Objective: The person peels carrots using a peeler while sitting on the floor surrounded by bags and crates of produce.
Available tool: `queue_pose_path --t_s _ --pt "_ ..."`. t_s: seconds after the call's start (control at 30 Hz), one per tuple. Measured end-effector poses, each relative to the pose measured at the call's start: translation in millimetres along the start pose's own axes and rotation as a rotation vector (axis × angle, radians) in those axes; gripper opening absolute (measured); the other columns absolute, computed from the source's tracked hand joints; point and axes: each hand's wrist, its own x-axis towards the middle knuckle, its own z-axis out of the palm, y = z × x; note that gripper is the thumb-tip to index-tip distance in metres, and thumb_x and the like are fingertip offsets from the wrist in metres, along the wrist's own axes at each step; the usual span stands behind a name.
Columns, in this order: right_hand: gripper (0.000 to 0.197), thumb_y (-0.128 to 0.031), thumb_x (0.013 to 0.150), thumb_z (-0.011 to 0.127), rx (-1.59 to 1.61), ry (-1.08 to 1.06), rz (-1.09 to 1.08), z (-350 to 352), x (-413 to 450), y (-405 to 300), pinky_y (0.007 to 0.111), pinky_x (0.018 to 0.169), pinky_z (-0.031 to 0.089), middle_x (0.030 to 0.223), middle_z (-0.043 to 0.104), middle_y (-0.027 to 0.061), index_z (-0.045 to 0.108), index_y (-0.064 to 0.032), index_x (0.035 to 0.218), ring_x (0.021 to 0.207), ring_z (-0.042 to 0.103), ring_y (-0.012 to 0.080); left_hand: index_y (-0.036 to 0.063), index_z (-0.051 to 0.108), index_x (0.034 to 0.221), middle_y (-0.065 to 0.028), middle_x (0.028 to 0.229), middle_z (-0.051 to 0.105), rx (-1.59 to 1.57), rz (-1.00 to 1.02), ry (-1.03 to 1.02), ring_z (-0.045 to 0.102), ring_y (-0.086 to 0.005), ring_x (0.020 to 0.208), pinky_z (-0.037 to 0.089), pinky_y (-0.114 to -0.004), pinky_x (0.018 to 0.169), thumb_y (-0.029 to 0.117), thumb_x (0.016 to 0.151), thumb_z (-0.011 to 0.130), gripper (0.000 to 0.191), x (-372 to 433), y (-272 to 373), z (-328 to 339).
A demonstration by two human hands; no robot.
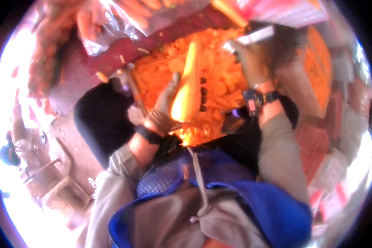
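Observation:
My left hand, in a grey glove with dark fingertips, grips a long peeled carrot around its thick end. The carrot's narrow end points away from me. Beneath it lies a heap of orange carrot peelings and slices in a container whose left rim shows between my knees. To the right of the heap, my gloved right hand is closed around a tool with a shiny metal part. Blur hides whether this is a knife or a peeler. The tool is apart from the carrot.
Beyond the heap, a clear plastic bag with carrots lies on a dark red surface with scattered scraps. Another carrot is at the top. A box with orange contents and a red crate stand right.

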Motion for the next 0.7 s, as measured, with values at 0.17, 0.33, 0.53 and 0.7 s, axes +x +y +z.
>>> queue_pose_path --t_s 0.17,0.33,0.53,0.7 --pt "0.020 -0.023 0.082 0.074 0.360 -0.223 0.116 9.0 -26.0 0.6 0.019 0.045 0.037 0.062 0.060 -0.0026 0.069 -0.0037 0.081 0.049 0.049 0.0038 -0.0018 0.055 0.121 -0.0126 0.097 0.067 0.156 0.040 0.050 0.068 -0.0228 0.082 0.058 -0.033 0.072 0.050 0.090 0.059 0.060 2.6 -1.0 -19.0" --pt "0.020 -0.022 0.083 0.072 0.406 -0.481 0.231 13.9 -55.2 -19.3 0.019 0.048 0.040 0.068 0.065 0.0004 0.069 -0.0028 0.081 0.054 0.054 0.0036 -0.0019 0.051 0.124 -0.0128 0.099 0.066 -0.032 0.020 -0.030 0.066 -0.0223 0.086 0.057 -0.032 0.074 0.043 0.096 0.053 0.053 11.9 -2.7 -24.3" --pt "0.027 -0.029 0.080 0.075 0.324 -0.752 0.118 27.8 -67.0 -3.2 0.023 0.058 0.048 0.070 0.068 0.0018 0.070 -0.0031 0.084 0.062 0.061 0.0090 -0.0005 0.051 0.124 -0.0106 0.102 0.064 -0.105 -0.076 -0.043 0.064 -0.0186 0.087 0.054 -0.031 0.075 0.038 0.099 0.048 0.046 21.9 -10.0 -24.2" --pt "0.032 -0.034 0.081 0.074 0.202 -0.431 0.149 23.7 -9.5 29.4 0.027 0.056 0.048 0.071 0.069 0.0054 0.070 -0.0027 0.082 0.059 0.062 0.0126 -0.0001 0.056 0.117 -0.0135 0.094 0.067 0.337 0.052 0.015 0.066 -0.0223 0.080 0.056 -0.031 0.069 0.038 0.097 0.052 0.043 13.5 -16.3 -24.6"
